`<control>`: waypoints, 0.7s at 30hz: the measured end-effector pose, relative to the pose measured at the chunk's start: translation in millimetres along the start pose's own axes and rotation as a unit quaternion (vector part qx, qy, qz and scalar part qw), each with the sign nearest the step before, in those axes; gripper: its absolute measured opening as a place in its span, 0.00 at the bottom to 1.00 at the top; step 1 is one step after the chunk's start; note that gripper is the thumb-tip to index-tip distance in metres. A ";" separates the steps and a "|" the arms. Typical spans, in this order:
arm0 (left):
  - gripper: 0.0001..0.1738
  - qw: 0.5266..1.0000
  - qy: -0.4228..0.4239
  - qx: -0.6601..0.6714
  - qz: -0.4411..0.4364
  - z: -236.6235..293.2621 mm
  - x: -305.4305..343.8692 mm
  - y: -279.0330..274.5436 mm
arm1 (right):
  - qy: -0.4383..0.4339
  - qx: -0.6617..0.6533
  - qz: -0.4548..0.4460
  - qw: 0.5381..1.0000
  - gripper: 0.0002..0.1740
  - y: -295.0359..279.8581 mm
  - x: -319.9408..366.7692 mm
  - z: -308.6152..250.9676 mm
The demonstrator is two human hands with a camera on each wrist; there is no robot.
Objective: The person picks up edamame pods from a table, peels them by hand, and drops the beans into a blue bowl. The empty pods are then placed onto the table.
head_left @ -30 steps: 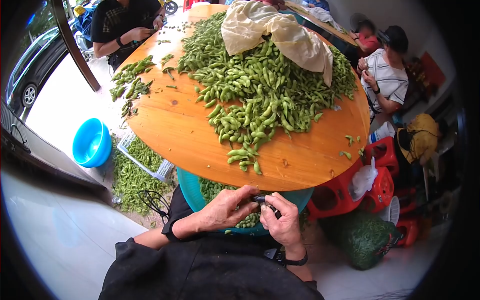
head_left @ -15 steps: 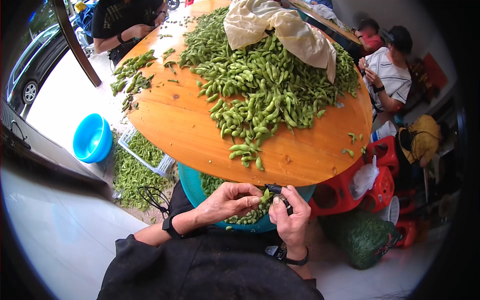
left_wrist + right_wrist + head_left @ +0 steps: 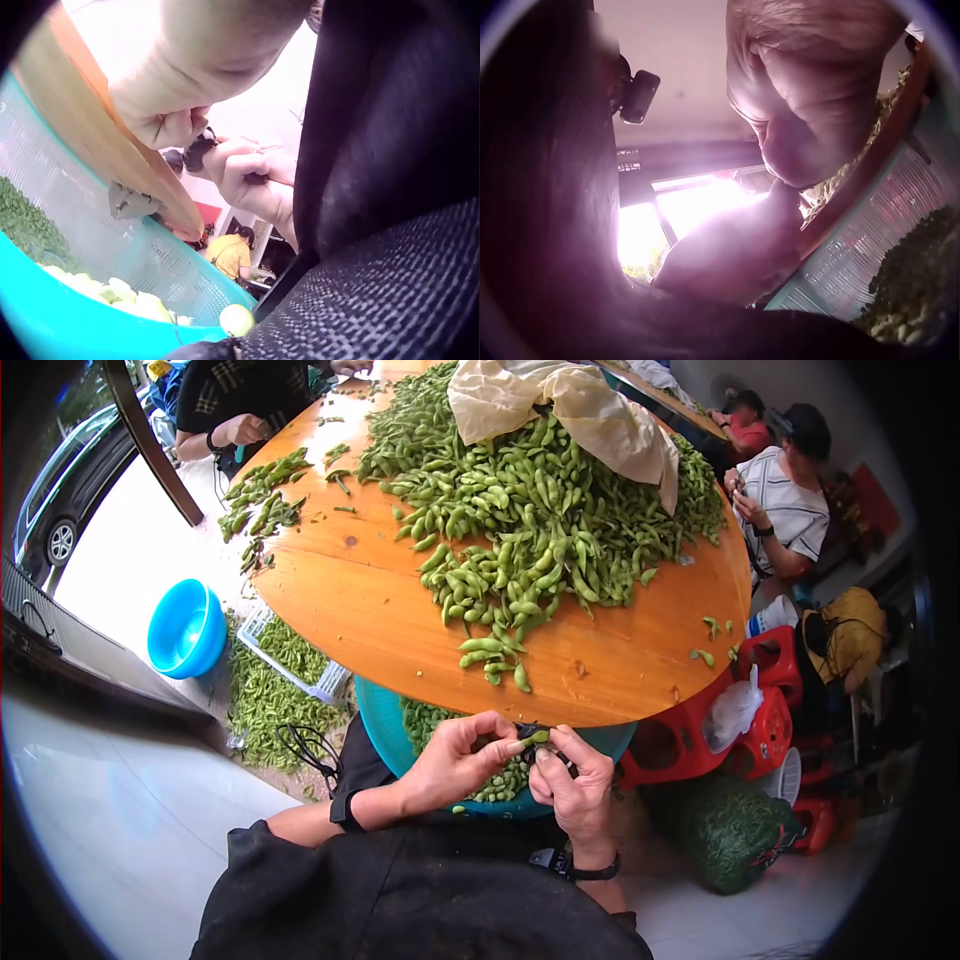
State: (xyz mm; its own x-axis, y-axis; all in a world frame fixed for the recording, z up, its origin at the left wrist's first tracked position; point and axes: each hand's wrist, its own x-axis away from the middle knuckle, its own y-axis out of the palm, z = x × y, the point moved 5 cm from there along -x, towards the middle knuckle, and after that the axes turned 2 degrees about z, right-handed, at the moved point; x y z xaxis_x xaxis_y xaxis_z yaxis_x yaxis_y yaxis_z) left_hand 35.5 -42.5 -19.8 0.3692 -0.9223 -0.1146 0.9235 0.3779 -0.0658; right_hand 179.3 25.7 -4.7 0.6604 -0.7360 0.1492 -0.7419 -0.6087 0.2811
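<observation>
Pod (image 3: 541, 738) in two-sided pinch, lower centre of the frame.
Turquoise basin (image 3: 375, 730), lower left of centre, extends beneath the pod. Left hand (image 3: 455, 768) pinches the pod's left end, thumb against finger; right hand (image 3: 580, 785) pinches the right end likewise. For good control, keep both grips light and steady, working above the basin so whatever comes loose should land inside.
</observation>
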 end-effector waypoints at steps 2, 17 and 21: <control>0.08 0.886 -0.211 0.389 -0.138 -23.4 1.6 15.6 | -0.034 0.014 -0.032 0.999 0.14 1.6 -1.9 -5.4; 0.16 0.974 0.111 -0.142 -0.137 1.3 6.4 5.5 | -0.046 0.232 0.007 0.972 0.08 1.3 8.5 -11.0; 0.12 0.962 0.137 -0.195 -0.135 0.6 9.8 7.2 | -0.119 0.333 0.024 0.935 0.09 3.4 8.9 -13.1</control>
State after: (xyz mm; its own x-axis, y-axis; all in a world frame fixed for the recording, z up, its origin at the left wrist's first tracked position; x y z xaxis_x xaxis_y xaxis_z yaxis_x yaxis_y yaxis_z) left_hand 45.8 -48.9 -20.8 0.0304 -0.9552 -0.2943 0.8529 0.1783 -0.4907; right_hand 184.1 21.0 10.0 0.6394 -0.7635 -0.0910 -0.7296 -0.5650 -0.3853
